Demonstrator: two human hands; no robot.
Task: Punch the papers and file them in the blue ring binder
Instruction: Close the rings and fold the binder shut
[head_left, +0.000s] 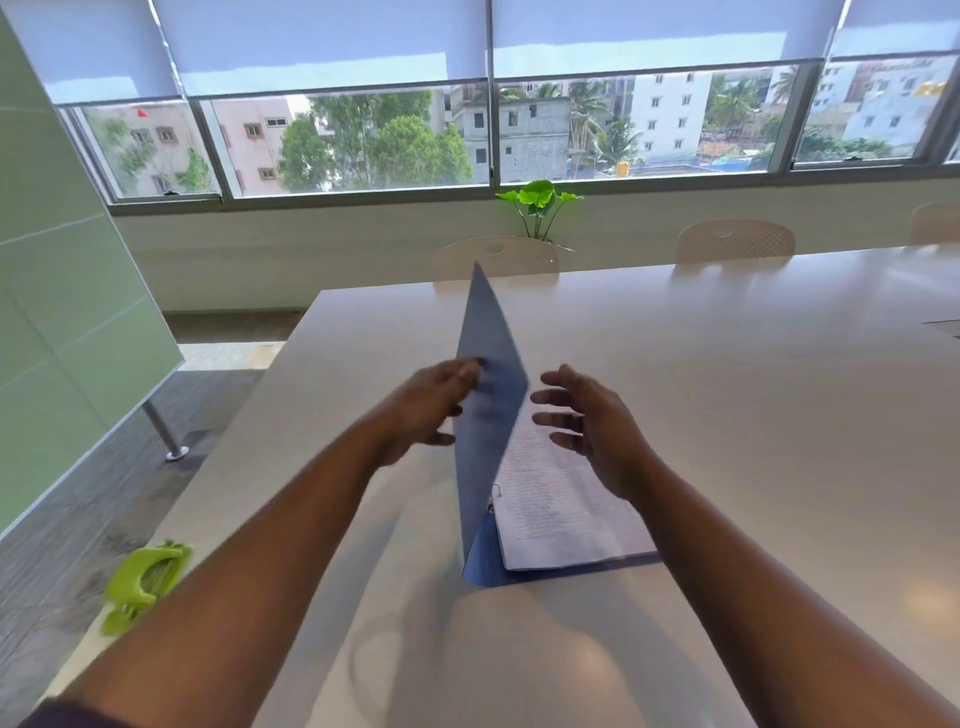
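Your left hand (434, 402) touches the blue binder's (488, 374) stiff, upright cover; your right hand (587, 423) hovers, fingers spread, holding nothing, above the printed papers (556, 509).

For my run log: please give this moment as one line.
stage: closing binder | left hand: holds raised blue cover | right hand: open, free | papers: on rings

I see a long white table (727, 395) running away from me toward a wall of windows (363, 145) with roller blinds (322, 41) pulled partway down. Three pale chairs (735, 241) stand tucked against the table's far edge. A small green plant (540, 200) sits below the windows, behind the leftmost chair. A green glass partition (62, 291) stands on my left.
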